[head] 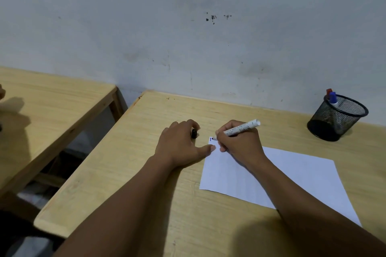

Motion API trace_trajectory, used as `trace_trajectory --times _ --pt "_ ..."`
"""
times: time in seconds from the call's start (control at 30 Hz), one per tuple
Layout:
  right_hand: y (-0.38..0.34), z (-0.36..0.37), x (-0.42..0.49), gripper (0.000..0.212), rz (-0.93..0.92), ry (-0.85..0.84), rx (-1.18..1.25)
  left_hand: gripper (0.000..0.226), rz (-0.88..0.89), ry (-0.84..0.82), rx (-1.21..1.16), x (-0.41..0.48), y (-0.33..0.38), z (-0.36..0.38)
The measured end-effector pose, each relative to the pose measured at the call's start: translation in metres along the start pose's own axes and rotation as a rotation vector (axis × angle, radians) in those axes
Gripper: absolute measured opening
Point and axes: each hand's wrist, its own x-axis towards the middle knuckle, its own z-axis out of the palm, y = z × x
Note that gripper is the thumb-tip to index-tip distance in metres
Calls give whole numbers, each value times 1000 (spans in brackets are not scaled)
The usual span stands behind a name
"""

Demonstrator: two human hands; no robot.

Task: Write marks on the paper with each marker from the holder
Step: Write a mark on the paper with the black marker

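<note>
Under the right hand point(238, 144), the marker point(242, 127) tip hides.

Matt pale wood-grain desk point(129, 173), smooth white paper point(302, 175), black wire-mesh holder point(336, 119), glossy plastic marker point(242, 127).

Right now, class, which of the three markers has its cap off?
The white marker gripped in the right hand, tip on the paper. The blue-capped marker and red-capped marker stand in the mesh holder.
</note>
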Motion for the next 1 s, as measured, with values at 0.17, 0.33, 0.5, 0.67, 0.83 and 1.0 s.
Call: trace_trajectory --times 0.17,0.33,0.5,0.67,0.83,1.0 --pt "2 2 2 12 10 -1 -5 72 -21 -6 -22 -1 1 -1" --pt "-2 1 1 6 59 -36 57 60 -57 -12 -101 -2 -1 -2" --pt "-18 -13 8 8 180 64 336 9 -160 -43 -309 6 -12 -7" --pt "-53 -55 13 6 170 17 370 12 -238 -67 -738 18 3 -37" --pt "-96 -112 12 15 171 -171 452 13 -174 -189 -907 43 57 -59" --pt "-117 -154 2 14 86 -108 424 16 -103 -304 -1042 61 110 -61"
